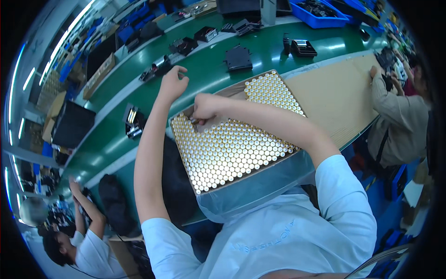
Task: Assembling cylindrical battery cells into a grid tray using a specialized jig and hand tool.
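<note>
A cardboard box (pixel 188 169) lined with clear plastic sits against my body, packed with upright cylindrical batteries (pixel 237 149) whose pale round ends face up. My right hand (pixel 207 108) is down in a gap at the box's far left part, fingers closed around what looks like a battery (pixel 193 120); the fingers partly hide it. My left hand (pixel 174 83) is raised over the green conveyor, fingers partly stretched and apart, with nothing visible in them. Just beyond it lies a black device with a silvery battery part (pixel 158 68).
The green conveyor (pixel 204 74) curves past, carrying a black casing (pixel 238 58), an open battery case (pixel 304 48) and another (pixel 134 122). A blue bin (pixel 320 21) stands far right. Flat cardboard (pixel 330 88) lies right of the box. Co-workers sit at left (pixel 93 251) and right (pixel 399 121).
</note>
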`<state>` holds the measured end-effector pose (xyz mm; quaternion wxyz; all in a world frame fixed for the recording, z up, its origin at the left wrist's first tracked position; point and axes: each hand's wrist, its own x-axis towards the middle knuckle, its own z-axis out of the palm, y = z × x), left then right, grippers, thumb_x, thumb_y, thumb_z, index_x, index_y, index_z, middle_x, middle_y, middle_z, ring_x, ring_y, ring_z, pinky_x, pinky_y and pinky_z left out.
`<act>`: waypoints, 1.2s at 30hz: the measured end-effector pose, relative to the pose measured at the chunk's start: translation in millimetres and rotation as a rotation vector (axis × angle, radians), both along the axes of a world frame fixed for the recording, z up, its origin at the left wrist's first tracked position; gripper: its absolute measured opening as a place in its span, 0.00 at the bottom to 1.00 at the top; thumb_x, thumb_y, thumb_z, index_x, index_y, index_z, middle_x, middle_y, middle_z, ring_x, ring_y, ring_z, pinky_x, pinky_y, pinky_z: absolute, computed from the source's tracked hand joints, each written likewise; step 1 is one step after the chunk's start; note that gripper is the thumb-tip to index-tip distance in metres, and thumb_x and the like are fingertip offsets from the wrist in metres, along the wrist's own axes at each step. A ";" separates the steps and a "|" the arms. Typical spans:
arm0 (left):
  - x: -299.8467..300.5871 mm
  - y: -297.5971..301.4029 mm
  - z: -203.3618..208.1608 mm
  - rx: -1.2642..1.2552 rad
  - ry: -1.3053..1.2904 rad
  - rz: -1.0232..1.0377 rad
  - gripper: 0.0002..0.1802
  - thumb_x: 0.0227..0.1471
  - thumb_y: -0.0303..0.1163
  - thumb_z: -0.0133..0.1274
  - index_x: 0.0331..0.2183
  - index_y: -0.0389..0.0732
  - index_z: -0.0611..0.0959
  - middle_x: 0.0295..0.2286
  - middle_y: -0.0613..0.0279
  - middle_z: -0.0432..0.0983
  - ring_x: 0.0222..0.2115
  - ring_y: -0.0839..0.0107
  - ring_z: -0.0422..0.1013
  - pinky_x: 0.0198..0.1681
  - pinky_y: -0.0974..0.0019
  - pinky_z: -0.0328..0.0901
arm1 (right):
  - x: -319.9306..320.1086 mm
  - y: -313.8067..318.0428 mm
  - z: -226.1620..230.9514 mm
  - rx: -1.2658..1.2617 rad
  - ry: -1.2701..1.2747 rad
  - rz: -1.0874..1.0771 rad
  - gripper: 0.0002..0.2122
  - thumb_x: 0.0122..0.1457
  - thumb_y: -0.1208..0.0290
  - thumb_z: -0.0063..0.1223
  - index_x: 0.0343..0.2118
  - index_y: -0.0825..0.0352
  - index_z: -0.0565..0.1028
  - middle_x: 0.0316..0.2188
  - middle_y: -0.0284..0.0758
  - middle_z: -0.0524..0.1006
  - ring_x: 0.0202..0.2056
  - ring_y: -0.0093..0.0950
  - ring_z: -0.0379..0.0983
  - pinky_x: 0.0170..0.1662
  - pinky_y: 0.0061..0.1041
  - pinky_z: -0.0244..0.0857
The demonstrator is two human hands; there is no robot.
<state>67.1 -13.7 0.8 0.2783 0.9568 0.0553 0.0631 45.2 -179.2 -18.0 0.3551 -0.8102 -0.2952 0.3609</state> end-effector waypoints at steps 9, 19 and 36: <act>107.9 -44.5 -37.5 -0.074 0.074 -0.132 0.38 0.42 0.48 0.63 0.50 0.34 0.74 0.44 0.49 0.74 0.44 0.60 0.72 0.49 0.63 0.66 | -1.1 3.6 -10.1 0.010 -0.146 0.053 0.10 0.51 0.70 0.53 0.23 0.73 0.80 0.16 0.33 0.79 0.16 0.27 0.71 0.23 0.25 0.68; 140.0 -83.7 -25.7 -0.170 0.313 -0.205 0.39 0.36 0.38 0.68 0.50 0.35 0.73 0.42 0.50 0.74 0.40 0.61 0.73 0.47 0.64 0.68 | 24.5 28.7 -66.1 0.270 -0.352 0.145 0.08 0.55 0.76 0.47 0.30 0.70 0.79 0.16 0.35 0.77 0.13 0.28 0.72 0.15 0.27 0.65; 75.7 -64.2 -19.9 -0.607 -0.023 -0.054 0.27 0.32 0.23 0.65 0.41 0.39 0.78 0.35 0.52 0.75 0.34 0.60 0.73 0.42 0.62 0.70 | 1.0 0.9 -8.3 0.050 -0.081 0.059 0.07 0.49 0.77 0.49 0.24 0.72 0.79 0.17 0.34 0.78 0.14 0.24 0.73 0.22 0.23 0.70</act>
